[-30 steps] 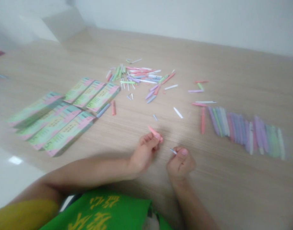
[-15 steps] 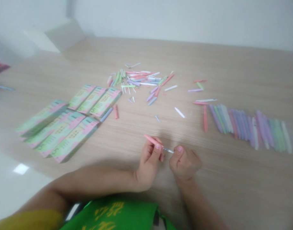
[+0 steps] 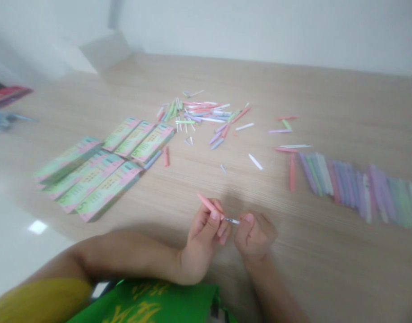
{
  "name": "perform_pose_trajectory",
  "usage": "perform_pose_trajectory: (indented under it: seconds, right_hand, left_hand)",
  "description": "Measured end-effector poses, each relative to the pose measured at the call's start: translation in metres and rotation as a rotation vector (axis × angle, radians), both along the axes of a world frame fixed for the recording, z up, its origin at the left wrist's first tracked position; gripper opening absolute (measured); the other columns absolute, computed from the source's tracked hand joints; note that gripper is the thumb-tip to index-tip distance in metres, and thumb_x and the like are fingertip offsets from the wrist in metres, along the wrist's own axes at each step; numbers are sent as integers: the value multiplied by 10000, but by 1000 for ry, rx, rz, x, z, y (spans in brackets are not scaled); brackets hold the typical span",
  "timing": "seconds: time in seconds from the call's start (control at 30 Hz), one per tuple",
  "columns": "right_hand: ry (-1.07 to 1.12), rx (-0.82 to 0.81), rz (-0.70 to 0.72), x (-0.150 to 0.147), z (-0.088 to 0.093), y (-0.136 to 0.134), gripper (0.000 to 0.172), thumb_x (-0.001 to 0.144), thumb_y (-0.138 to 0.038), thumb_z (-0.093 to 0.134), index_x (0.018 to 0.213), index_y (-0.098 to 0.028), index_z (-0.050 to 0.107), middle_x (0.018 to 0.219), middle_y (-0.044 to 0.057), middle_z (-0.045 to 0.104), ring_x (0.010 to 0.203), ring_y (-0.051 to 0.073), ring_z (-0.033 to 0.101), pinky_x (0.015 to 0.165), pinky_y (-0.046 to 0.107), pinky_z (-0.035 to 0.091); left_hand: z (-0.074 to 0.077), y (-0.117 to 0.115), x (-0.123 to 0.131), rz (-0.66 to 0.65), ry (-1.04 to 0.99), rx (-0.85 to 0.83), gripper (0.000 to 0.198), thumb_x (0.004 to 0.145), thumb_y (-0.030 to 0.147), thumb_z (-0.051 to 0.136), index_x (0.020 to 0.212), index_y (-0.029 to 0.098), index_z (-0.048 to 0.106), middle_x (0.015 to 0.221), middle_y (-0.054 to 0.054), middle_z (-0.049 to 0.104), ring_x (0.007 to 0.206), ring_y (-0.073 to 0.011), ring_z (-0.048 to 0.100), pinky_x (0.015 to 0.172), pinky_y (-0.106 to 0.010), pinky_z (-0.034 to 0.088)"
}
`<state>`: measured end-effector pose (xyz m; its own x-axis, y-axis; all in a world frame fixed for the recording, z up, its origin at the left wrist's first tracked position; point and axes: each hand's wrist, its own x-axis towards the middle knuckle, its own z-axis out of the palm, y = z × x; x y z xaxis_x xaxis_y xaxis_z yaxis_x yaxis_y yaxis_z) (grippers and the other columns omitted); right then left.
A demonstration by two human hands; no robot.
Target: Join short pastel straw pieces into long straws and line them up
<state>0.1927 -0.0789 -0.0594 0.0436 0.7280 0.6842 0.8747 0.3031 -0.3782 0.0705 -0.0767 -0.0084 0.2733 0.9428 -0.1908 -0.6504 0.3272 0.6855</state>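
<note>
At lower centre, our left hand [image 3: 206, 229] clamps its fingers [image 3: 222, 233] on a pink barrel [image 3: 208, 203]; our right hand [image 3: 256, 234] pinches a thin refill [image 3: 232, 220].

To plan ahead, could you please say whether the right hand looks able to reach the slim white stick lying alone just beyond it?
Probably yes: nothing visible blocks the right hand from the white stick, though that hand grips a thin pale rod.
</note>
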Motion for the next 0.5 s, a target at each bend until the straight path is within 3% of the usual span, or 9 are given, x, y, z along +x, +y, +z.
perform_pose_trajectory:
  seconds: [0.33, 0.5]
  right_hand:
    - [-22, -20, 16, -4, 7, 0, 323, 858, -64, 389, 576, -189, 488, 501, -5, 507, 488, 125, 417, 553, 311, 292]
    - [-65, -27, -117, -8, 9, 2, 358, 893, -93, 399, 557, -190, 475, 487, -2, 480, 468, 126, 414, 532, 311, 269]
  left_hand:
    - [-3, -1, -4, -2, 84, 105, 199, 929, 370, 503, 868, 185, 461, 592, 67, 310, 485, -54, 281, 475, -188, 258]
    - [-20, 12, -6, 34, 382, 282, 210, 855, 358, 625, 877, 162, 551, 566, 66, 383, 485, -49, 297, 479, -192, 259]
